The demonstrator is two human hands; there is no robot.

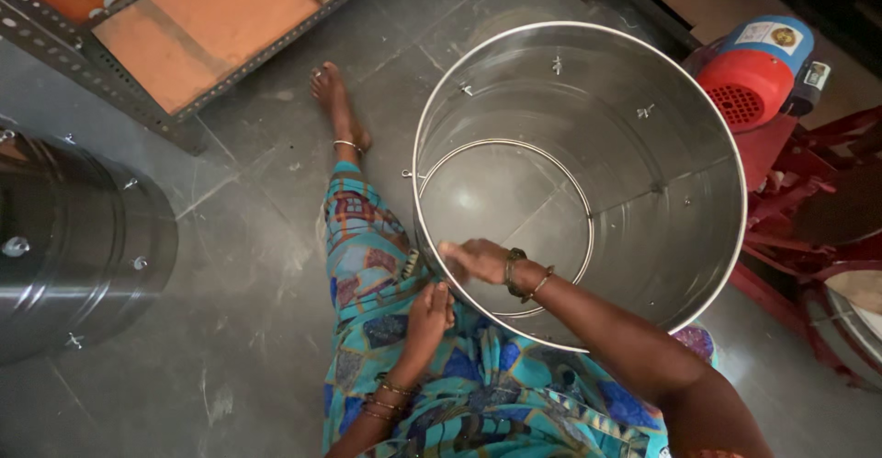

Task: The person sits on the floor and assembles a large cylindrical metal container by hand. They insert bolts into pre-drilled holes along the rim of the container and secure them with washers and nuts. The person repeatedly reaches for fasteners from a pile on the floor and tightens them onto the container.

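Grey stone floor (257, 237), seated | steel drum shell (661, 237) mid-frame, leaning on my lap | right hand (478, 260) inside, fingers pressed together on near rim | left hand (430, 316) flat outside, bracing wall | second drum (73, 247) lies left.

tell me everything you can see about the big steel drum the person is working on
The steel drum is a large, open-topped cylinder of shiny sheet metal with a rolled rim, lying tilted so its mouth faces the camera. Small rivets or screws dot the inside wall, a vertical seam runs down it, and a round ring marks the far end, where grey floor seems to show. It rests on the floor against the seated person's lap. The right hand reaches over the near rim into it; the left hand touches the outside just below the rim.
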